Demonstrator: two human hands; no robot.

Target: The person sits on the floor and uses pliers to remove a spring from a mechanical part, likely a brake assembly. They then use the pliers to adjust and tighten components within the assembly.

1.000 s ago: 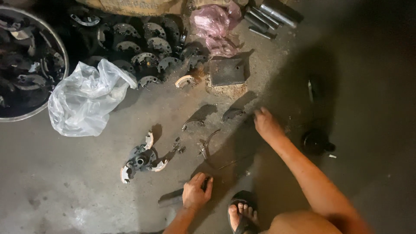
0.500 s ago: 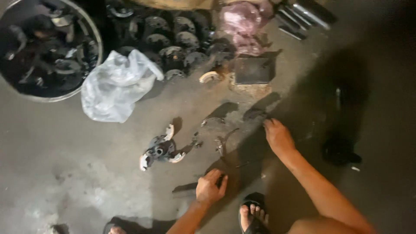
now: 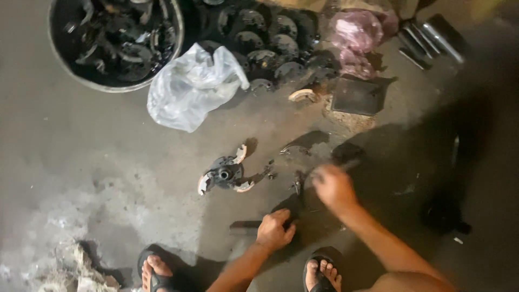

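Fingers of left hand closed on dark tool, right hand blurred

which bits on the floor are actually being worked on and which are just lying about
In hand:
left hand on dark metal bar
right hand, blurred, over small dark metal pieces
round dark hub part

Lying about:
crumpled clear plastic bag
round metal tub
pink bag

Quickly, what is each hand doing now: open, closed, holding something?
Left hand: closed on a dark tool.
Right hand: blurred, cannot tell.
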